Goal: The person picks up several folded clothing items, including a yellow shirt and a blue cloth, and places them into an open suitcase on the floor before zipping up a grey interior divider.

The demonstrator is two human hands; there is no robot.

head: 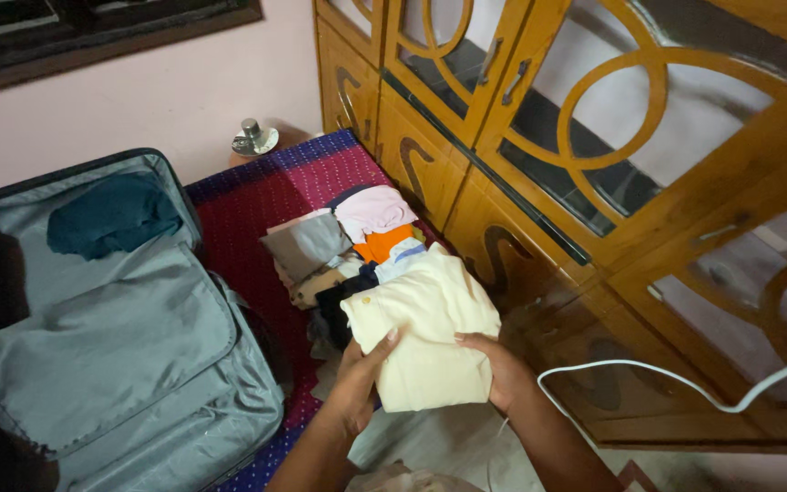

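Both hands, left hand (357, 378) and right hand (495, 369), have a closed grip on the lower edge of a folded cream shirt (425, 333), held over the clothes pile (348, 251) at 12 o'clock. Keeping the folds flat and supported seems best. The open suitcase (111, 337) at 9 o'clock is partly cut off; the palms are hidden.

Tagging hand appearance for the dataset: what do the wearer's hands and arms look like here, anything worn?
Both the left hand and right hand are bare: no gloves, and no rings or watch that I can make out. Forearms are uncovered as far as the frame shows, so no sleeves visible. A thin white cable loops beside the right forearm.
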